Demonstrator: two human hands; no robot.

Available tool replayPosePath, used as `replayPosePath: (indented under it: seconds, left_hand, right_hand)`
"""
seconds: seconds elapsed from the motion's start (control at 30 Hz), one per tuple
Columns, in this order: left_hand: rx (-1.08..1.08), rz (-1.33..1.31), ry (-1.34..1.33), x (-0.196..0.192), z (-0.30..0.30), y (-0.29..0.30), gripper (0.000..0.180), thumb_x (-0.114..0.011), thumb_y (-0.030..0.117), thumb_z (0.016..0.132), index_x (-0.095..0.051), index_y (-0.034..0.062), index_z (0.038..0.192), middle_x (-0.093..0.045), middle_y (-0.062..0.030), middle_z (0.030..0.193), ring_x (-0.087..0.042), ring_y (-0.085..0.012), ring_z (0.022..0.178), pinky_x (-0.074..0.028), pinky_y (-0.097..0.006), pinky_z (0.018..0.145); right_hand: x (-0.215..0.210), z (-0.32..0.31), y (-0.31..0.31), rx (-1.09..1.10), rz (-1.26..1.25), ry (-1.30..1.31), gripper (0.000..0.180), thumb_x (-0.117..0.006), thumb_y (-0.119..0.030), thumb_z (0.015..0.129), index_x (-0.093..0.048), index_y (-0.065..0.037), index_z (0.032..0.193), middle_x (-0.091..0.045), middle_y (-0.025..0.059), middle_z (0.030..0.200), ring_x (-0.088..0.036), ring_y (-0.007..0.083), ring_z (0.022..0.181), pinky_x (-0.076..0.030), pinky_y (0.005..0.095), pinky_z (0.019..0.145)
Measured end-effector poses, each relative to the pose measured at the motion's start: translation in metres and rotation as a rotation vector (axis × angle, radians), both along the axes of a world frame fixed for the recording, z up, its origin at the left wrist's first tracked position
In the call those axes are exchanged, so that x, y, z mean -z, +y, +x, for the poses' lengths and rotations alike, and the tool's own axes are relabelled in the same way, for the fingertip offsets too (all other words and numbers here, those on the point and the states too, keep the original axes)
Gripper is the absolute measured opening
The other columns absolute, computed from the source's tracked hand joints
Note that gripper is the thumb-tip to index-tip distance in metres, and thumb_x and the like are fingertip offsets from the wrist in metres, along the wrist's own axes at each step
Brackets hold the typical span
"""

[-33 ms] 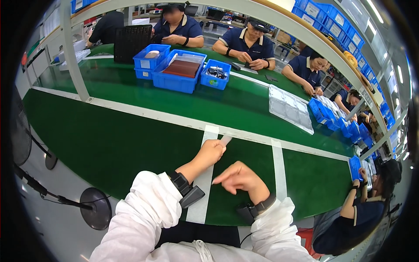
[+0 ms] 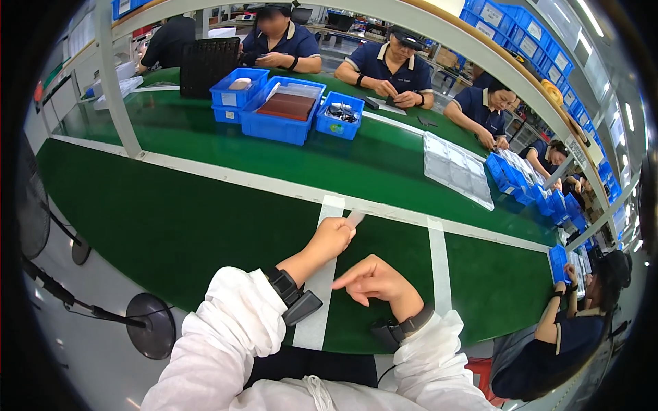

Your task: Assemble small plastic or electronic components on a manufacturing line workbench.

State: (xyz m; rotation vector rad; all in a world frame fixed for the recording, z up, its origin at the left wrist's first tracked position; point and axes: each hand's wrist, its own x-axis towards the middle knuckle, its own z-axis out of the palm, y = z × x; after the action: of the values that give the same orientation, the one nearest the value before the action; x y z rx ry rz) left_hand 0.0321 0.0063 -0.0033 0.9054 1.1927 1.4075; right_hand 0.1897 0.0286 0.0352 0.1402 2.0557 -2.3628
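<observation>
My left hand (image 2: 332,237) is closed around a small pale, flat piece (image 2: 355,218). Its end sticks out past the fingers beside the white frame rail; the rest is hidden in the grip, so its kind cannot be made out. Below that hand, a white tape strip (image 2: 314,308) runs down the dark green work surface (image 2: 205,226). My right hand (image 2: 373,281) hovers nearer to me, index finger stretched toward the strip and the other fingers loosely bent, with nothing visible in it. Another white strip (image 2: 439,267) lies to its right.
The white rail (image 2: 247,181) crosses in front of my hands. Beyond it are blue bins (image 2: 274,130), a clear compartment tray (image 2: 456,168) and several people working. A co-worker (image 2: 562,342) sits close on my right. At left stands a round black base (image 2: 151,327).
</observation>
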Motion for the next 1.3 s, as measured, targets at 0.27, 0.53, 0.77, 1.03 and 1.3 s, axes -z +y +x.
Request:
replayPosePath:
  seconds: [0.27, 0.53, 0.77, 1.03, 1.3]
  left_hand:
    - [0.000, 0.091, 0.106, 0.003, 0.001, -0.001, 0.018, -0.039, 0.002, 0.081, -0.051, 0.0016, 0.067, -0.042, 0.0009, 0.054, -0.036, -0.0061, 0.044, -0.027, -0.023, 0.038]
    - [-0.013, 0.065, 0.148, 0.018, -0.004, 0.006, 0.017, -0.045, 0.006, 0.080, -0.056, 0.0002, 0.068, -0.050, 0.0003, 0.057, -0.043, -0.0069, 0.049, -0.035, -0.025, 0.043]
    - [0.002, 0.069, 0.134, 0.008, 0.002, 0.003, 0.016, -0.043, 0.004, 0.080, -0.050, 0.0027, 0.065, -0.043, 0.0014, 0.054, -0.037, -0.0064, 0.044, -0.027, -0.022, 0.038]
    - [-0.001, 0.027, 0.113, 0.015, -0.004, 0.007, 0.016, -0.046, 0.004, 0.078, -0.056, 0.0006, 0.067, -0.050, -0.0002, 0.056, -0.042, -0.0068, 0.048, -0.034, -0.024, 0.043]
    - [0.014, 0.070, 0.139, 0.012, 0.003, 0.006, 0.018, -0.039, 0.001, 0.080, -0.050, 0.0027, 0.065, -0.041, 0.0019, 0.054, -0.035, -0.0062, 0.043, -0.026, -0.023, 0.038]
  right_hand:
    - [0.019, 0.001, 0.034, 0.732, -0.661, 0.267, 0.073, -0.041, -0.009, 0.084, 0.004, -0.011, 0.141, -0.054, 0.0094, 0.065, -0.032, 0.0089, 0.036, -0.025, 0.0211, 0.037]
    - [0.013, 0.007, 0.017, -0.028, -0.231, 0.002, 0.054, -0.059, -0.012, 0.079, -0.041, 0.003, 0.128, -0.044, -0.0001, 0.048, -0.039, 0.0055, 0.039, -0.023, 0.0182, 0.038]
    - [0.020, -0.005, 0.034, 0.825, -0.678, 0.180, 0.068, -0.039, -0.004, 0.087, -0.002, -0.014, 0.142, -0.047, 0.0039, 0.057, -0.030, 0.0071, 0.037, -0.025, 0.0195, 0.037]
    - [0.008, 0.011, 0.020, -0.305, -0.203, 0.109, 0.051, -0.055, -0.007, 0.081, -0.040, 0.001, 0.129, -0.045, 0.0029, 0.049, -0.037, 0.0067, 0.038, -0.027, 0.0206, 0.040]
    - [0.051, 0.006, 0.061, 0.915, -0.977, 0.410, 0.020, -0.044, -0.008, 0.086, -0.045, -0.004, 0.106, -0.044, 0.0023, 0.068, -0.035, 0.0108, 0.050, -0.031, 0.0222, 0.045]
